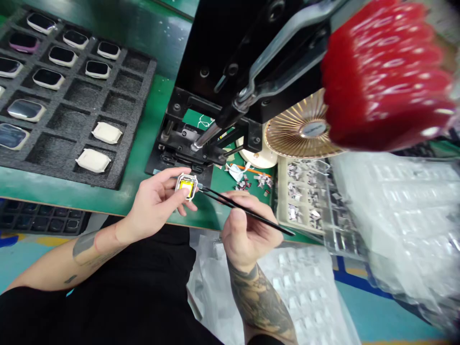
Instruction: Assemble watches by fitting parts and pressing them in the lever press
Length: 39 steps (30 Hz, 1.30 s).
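At far left, a black foam tray [68,120] of watch bodies [62,56] sits on the green worktop [143,120]. The left hand [154,203] has a clenched grip on a watch casing [187,187] with a yellow centre. The right hand [247,230] grip clenches black tweezers [247,209], their tips at the casing's edge.

Your left hand [154,206] pinches a watch case [187,186] with a yellow centre inside a silvery rim; your right hand [247,231] holds black tweezers [247,211]. Dark tattoos pattern your right forearm [258,302]. The bench mat [143,139] is green, the foam tray [140,72] charcoal grey, and a blurred red object [384,76] fills the far right.
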{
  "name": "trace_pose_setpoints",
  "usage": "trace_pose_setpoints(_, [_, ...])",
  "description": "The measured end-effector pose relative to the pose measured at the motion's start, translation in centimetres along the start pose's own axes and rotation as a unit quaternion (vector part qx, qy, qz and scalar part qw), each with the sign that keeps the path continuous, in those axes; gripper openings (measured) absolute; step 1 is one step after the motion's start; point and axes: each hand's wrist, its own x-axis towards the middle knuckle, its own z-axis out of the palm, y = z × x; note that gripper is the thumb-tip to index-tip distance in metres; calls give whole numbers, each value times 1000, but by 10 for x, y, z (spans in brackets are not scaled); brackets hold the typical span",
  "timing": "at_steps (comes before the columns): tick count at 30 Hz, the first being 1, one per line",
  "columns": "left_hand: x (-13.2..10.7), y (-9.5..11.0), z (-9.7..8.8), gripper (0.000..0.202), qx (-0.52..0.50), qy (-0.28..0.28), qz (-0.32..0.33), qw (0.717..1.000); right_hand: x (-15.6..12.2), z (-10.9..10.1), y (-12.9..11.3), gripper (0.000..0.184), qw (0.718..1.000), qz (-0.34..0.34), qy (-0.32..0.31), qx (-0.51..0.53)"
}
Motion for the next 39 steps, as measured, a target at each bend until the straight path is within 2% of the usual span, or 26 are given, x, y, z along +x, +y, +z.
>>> trace_pose_setpoints(3, [0,1,-2,48,-5,-5,6,1000,-2,4,7,13,998,63,16,18])
trace_pose_setpoints(6, [2,3,-5,51,-30,-14,-3,999,-6,8,8,12,992,102,1,68])
trace_pose_setpoints(8, [2,4,-7,53,-40,-7,-19,999,-6,3,3,11,988,103,-20,116])
trace_pose_setpoints(10, [2,4,-7,51,-26,13,-25,999,2,-12,-7,10,985,84,-34,148])
trace_pose_setpoints(13, [0,3,-6,51,33,30,-12,999,29,-59,-26,7,991,42,-25,124])
trace_pose_setpoints(17, [-4,1,-9,52,110,7,7,994,78,-156,-40,21,999,-20,39,6])
trace_pose_setpoints(20, [-4,-1,-11,56,138,-7,10,990,120,-216,-25,31,980,16,79,-180])
trace_pose_setpoints(22, [-3,-2,-12,58,150,-8,10,989,149,-235,-4,33,949,46,98,-296])
trace_pose_setpoints(24, [-3,-3,-12,56,155,-6,12,988,170,-235,17,26,926,29,152,-345])
trace_pose_setpoints(26, [-4,-2,-11,52,160,-2,16,987,173,-220,30,20,900,-12,195,-390])
trace_pose_setpoints(29, [-7,0,-9,42,187,8,20,982,135,-184,27,15,873,-112,179,-440])
trace_pose_setpoints(31, [-8,2,-8,38,213,4,21,977,92,-161,18,20,861,-191,114,-457])
trace_pose_setpoints(34, [-8,2,-8,38,248,-34,14,968,32,-136,8,34,812,-256,-57,-521])
trace_pose_setpoints(36, [-8,-1,-9,39,269,-62,7,961,8,-127,8,31,772,-244,-146,-568])
trace_pose_setpoints(39, [-9,-6,-10,39,304,-75,16,950,-4,-127,12,27,747,-204,-199,-601])
